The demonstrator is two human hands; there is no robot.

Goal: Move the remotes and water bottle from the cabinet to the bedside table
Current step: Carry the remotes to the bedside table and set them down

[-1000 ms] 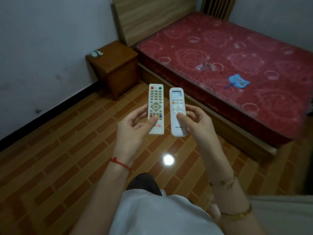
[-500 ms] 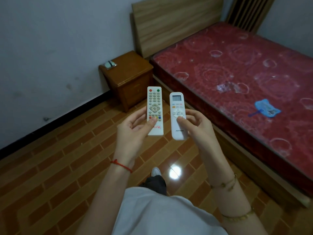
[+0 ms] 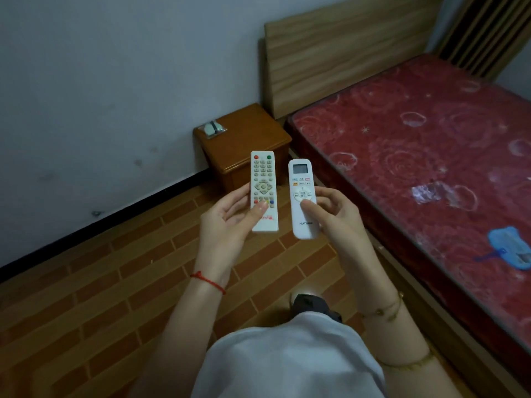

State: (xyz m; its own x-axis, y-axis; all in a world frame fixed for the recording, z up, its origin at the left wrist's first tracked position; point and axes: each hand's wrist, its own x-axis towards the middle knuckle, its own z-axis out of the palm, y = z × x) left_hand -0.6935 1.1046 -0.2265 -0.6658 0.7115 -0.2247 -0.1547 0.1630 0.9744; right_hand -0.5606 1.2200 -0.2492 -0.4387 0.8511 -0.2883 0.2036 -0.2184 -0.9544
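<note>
My left hand (image 3: 227,222) holds a white TV remote (image 3: 263,179) with coloured buttons, thumb on its lower keys. Beside it, my right hand (image 3: 337,216) grips a white air-conditioner remote (image 3: 302,196) with a small screen at its top. Both remotes point forward, side by side and apart, at chest height. Beyond them stands the brown wooden bedside table (image 3: 253,133) against the wall, next to the bed's headboard. No water bottle or cabinet is in view.
A small pale green object in clear wrap (image 3: 213,129) lies on the table's back left corner. A bed with a red patterned mattress (image 3: 416,156) fills the right side, with a blue item (image 3: 508,248) on it. The floor (image 3: 115,282) is brown brick-pattern tile.
The view has swung toward the bedside table, which now sits closer and nearer the centre behind the remotes. My hands keep the same hold on both remotes.
</note>
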